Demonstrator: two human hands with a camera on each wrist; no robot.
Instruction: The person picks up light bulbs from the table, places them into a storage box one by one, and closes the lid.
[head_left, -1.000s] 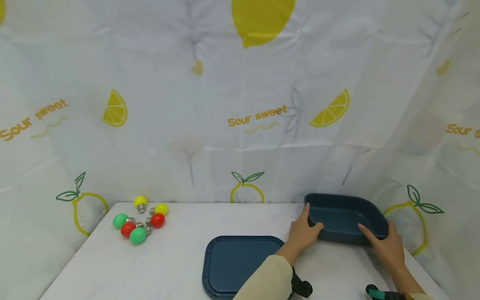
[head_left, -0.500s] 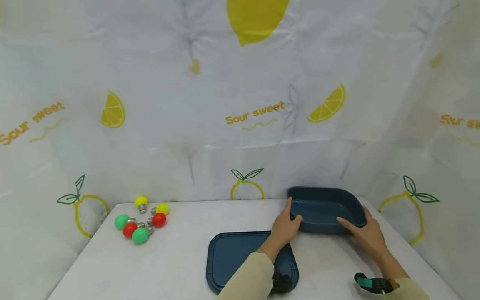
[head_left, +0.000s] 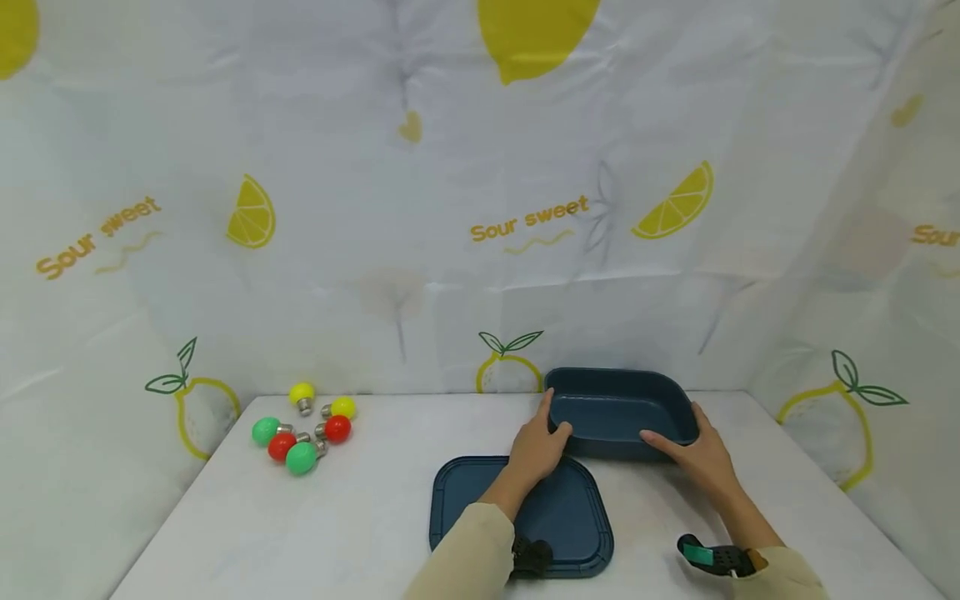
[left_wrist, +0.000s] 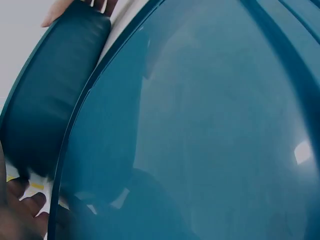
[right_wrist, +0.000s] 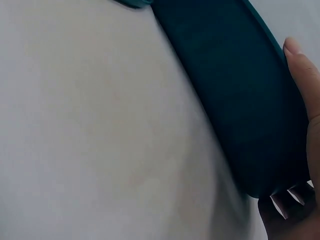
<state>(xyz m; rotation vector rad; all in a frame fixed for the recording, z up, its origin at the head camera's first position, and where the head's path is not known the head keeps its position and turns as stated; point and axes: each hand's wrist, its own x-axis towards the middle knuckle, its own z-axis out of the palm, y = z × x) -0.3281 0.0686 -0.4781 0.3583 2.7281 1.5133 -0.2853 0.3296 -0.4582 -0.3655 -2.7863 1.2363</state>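
Note:
A dark blue rectangular box point(head_left: 618, 417), with no cover on it, is held between both hands at the back right of the table. My left hand point(head_left: 537, 443) grips its left end, thumb over the near rim. At the right end my right hand point(head_left: 701, 457) holds the near corner, with its thumb on the rim and the fingers round the side. A flat dark blue lid point(head_left: 562, 525) lies on the table under my left forearm. Close up in the left wrist view, the same lid point(left_wrist: 210, 120) fills most of the frame, and the box's side point(left_wrist: 55, 90) shows beyond it.
Several coloured light bulbs point(head_left: 302, 457), green, red and yellow, lie in a group at the table's left. A white curtain point(head_left: 360, 217) with lemon prints hangs right behind the back edge of the white table point(head_left: 360, 533).
Both hands have carried the box leftward along the back of the table, bringing it nearer to the lid. The bulbs and the lid stay where they were; the head view shifts slightly.

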